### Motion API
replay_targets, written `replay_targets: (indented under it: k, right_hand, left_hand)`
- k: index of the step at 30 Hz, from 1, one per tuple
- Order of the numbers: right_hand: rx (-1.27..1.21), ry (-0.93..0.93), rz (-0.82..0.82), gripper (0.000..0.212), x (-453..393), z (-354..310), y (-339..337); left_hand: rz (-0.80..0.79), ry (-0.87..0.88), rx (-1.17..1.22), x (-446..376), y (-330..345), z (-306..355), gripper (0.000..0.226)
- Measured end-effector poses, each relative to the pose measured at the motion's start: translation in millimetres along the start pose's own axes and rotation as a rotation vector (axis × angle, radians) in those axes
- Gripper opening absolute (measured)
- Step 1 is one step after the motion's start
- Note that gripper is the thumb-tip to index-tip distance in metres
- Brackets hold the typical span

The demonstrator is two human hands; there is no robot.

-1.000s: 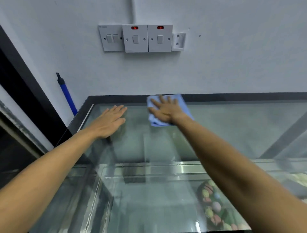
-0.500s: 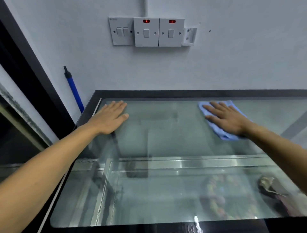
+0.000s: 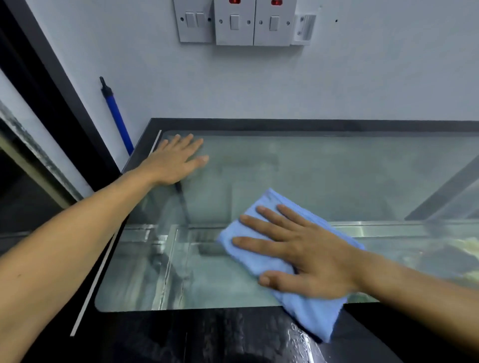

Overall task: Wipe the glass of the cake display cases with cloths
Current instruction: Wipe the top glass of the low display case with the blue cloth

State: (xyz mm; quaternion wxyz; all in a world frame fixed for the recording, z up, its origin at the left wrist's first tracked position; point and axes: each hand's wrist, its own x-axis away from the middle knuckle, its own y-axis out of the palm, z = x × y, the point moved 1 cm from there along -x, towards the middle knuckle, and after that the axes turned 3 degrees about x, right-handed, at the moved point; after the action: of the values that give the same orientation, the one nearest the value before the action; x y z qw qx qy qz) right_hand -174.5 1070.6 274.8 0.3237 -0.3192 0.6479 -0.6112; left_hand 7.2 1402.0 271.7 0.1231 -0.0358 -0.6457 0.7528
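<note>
The right hand (image 3: pixel 311 256) presses the blue cloth (image 3: pixel 261 261) flat at the glass top's (image 3: pixel 324 171) near edge; the left hand (image 3: pixel 176 160), released, braces the far-left corner. Wiping appears mid-course; haze remains.

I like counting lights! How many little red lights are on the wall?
2. One red light tops the middle switch plate, the other red light tops the plate to its right. The frame's edge may hide more.
</note>
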Motion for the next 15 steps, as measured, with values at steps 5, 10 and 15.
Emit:
replay_targets:
  k: [5, 10, 15]
  right_hand:
    - [0.052, 0.480, -0.024, 0.065, 11, 149, -10]
    - [-0.042, 0.636, 0.001, 0.067, -113, 101, -3]
    - [-0.052, 0.140, 0.002, 0.068, -49, -82, 4]
  left_hand:
    - [-0.024, 0.064, 0.028, 22, 6, 15, 0.102]
    - [-0.013, 0.070, 0.050, 34, 9, 28, 0.100]
    - [-0.022, 0.049, 0.043, 31, 8, 29, 0.095]
